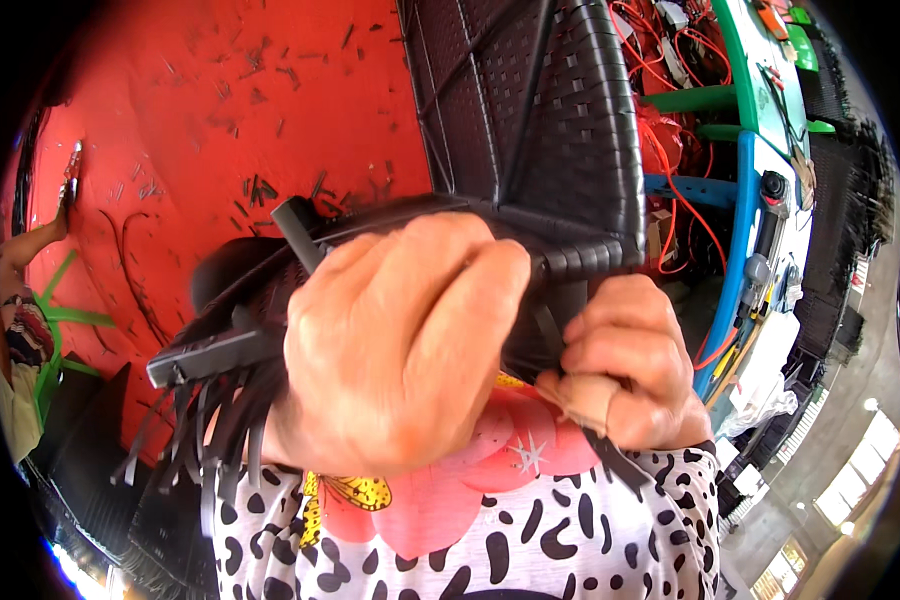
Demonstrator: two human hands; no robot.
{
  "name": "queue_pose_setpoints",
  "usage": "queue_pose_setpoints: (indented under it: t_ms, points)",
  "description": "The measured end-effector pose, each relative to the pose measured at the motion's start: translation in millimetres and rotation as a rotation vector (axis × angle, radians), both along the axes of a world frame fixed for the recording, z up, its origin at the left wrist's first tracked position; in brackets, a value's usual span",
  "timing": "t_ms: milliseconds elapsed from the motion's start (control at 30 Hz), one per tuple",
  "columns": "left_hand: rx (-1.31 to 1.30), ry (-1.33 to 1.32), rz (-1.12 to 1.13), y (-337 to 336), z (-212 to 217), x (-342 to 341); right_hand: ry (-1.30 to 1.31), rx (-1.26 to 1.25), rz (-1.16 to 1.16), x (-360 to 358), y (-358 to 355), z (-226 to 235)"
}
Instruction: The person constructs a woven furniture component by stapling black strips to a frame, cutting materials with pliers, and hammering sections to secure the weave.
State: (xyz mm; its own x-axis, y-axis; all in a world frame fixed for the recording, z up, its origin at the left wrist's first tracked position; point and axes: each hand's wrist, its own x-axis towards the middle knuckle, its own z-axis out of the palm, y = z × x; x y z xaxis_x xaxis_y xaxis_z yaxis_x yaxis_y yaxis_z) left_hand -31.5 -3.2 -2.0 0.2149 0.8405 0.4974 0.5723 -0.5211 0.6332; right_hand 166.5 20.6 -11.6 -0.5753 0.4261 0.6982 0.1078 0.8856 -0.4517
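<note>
A black woven wicker chair frame (530, 110) fills the upper middle of the head view, its corner wrapped in black plastic strips. My left hand (400, 340) is closed over the frame's edge right in front of me. My right hand (625, 365) pinches a black plastic strip (550, 325) just under the wrapped corner (590, 258). Loose black strips (200, 430) hang in a fringe below my left hand. A bar end (295, 225) sticks out above my left hand's knuckles.
A red floor (220, 120) strewn with short black offcuts lies behind. To the right stand green and blue benches (760, 110) with tools and red cords. Another person's arm (25, 250) shows at the far left. Black woven panels (850, 200) stack at the right.
</note>
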Motion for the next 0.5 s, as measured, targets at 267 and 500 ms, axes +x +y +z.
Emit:
queue_pose_setpoints:
  t_ms: [267,500]
  points:
    - [-0.091,0.121,-0.021,-4,5,3,0.025,-0.016,-0.059,6,-18,-5]
    - [0.112,0.197,-0.016,8,-4,18,0.188,0.116,-0.204,-15,-11,-3]
